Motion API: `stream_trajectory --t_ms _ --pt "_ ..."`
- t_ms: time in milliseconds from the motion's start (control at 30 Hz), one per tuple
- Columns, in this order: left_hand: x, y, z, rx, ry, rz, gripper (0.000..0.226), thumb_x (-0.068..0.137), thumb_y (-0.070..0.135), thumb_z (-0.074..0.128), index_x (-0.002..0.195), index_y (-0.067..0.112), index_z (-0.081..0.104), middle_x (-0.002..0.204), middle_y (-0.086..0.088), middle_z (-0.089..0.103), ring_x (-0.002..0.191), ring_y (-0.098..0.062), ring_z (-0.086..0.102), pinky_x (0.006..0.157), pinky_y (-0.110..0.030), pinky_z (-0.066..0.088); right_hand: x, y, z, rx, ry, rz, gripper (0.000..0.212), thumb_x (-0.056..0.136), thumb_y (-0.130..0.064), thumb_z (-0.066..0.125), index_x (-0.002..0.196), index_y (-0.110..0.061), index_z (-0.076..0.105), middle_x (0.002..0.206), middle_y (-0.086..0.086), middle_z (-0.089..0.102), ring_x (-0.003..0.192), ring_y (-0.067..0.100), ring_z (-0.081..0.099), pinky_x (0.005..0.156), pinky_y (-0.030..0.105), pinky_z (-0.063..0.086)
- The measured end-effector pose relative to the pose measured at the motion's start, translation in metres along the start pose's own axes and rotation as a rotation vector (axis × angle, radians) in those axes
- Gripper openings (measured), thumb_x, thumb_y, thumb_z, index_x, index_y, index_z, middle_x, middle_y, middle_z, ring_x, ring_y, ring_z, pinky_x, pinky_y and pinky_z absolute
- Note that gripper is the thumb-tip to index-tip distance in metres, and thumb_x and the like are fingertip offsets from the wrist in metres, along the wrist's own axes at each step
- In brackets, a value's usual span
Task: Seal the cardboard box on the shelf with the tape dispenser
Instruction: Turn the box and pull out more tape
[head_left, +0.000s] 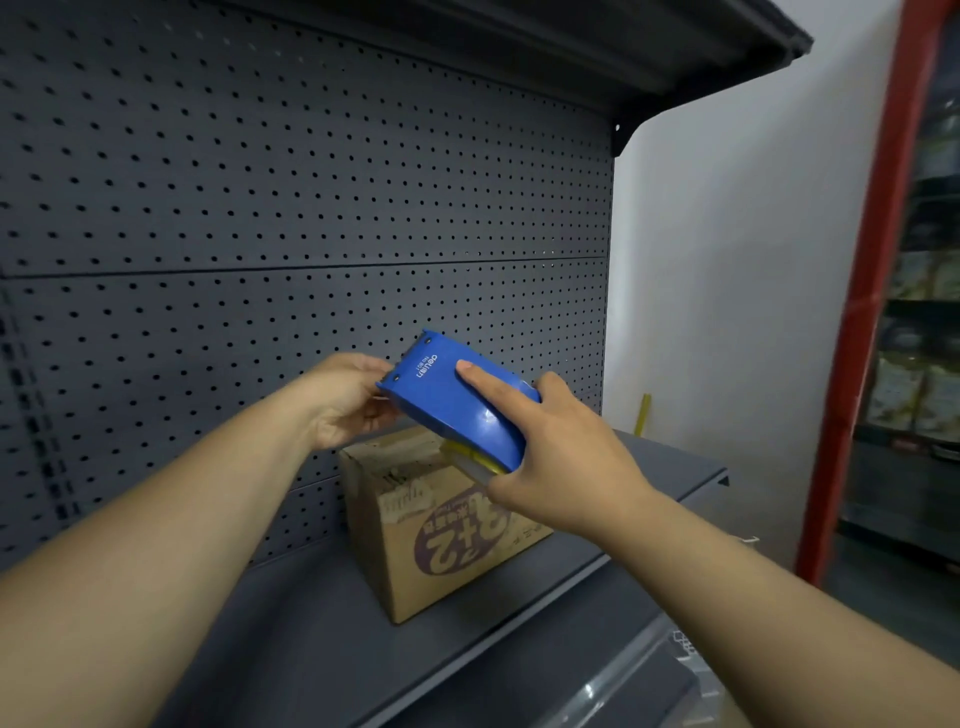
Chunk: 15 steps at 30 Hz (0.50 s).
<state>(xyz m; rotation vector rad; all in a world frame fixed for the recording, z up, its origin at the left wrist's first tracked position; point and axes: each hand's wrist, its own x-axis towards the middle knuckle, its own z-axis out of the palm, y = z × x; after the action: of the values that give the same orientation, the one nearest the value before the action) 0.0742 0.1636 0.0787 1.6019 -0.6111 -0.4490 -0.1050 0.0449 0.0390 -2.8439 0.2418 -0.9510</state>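
A brown cardboard box (441, 535) with a purple upside-down print stands on the grey shelf (311, 623), its top flaps folded down. Above the box I hold a blue tape dispenser (452, 405) tilted, cutter end up and to the left. My right hand (561, 457) grips its body, forefinger stretched along the blue side, with the yellowish tape roll showing under the palm. My left hand (348, 400) is at the dispenser's cutter end, fingers pinched there; what they pinch is hidden behind the dispenser.
A dark pegboard back wall (311, 208) rises behind the box. An upper shelf (623, 52) overhangs. To the right are a white wall, a red post (862, 312) and stocked racks beyond it. A lower shelf edge (623, 686) shows at the bottom.
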Motion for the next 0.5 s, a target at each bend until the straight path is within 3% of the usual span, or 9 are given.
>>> stream_trajectory --t_ms 167,367,500 --pt "0.003 -0.007 -0.021 0.053 0.078 0.094 0.009 0.088 0.004 0.054 0.082 0.006 0.060 0.069 -0.008 0.061 0.055 -0.014 0.053 0.041 -0.016 0.043 -0.005 -0.026 0.014 -0.038 0.000 0.079 0.090 0.076 -0.035 0.061 0.137 -0.060 -0.002 0.093 0.000 0.030 0.073 0.019 0.042 0.058 0.029 0.041" --pt "0.008 -0.008 -0.053 0.012 0.089 0.133 0.014 0.086 0.009 0.059 0.073 0.010 0.057 0.062 -0.002 0.059 0.041 -0.005 0.050 0.039 -0.014 0.042 0.004 -0.070 0.028 -0.105 0.007 0.156 0.096 0.072 -0.038 0.062 0.133 -0.062 -0.008 0.096 0.002 0.032 0.076 0.025 0.049 0.061 0.034 0.050" --pt "0.016 -0.009 -0.112 -0.004 0.105 0.135 0.013 0.084 0.017 0.065 0.074 0.010 0.058 0.066 -0.003 0.057 0.055 -0.010 0.050 0.048 -0.016 0.044 -0.005 -0.092 0.032 -0.165 -0.017 0.224 0.098 0.071 -0.043 0.067 0.134 -0.062 -0.006 0.097 0.001 0.033 0.081 0.021 0.045 0.065 0.032 0.048"
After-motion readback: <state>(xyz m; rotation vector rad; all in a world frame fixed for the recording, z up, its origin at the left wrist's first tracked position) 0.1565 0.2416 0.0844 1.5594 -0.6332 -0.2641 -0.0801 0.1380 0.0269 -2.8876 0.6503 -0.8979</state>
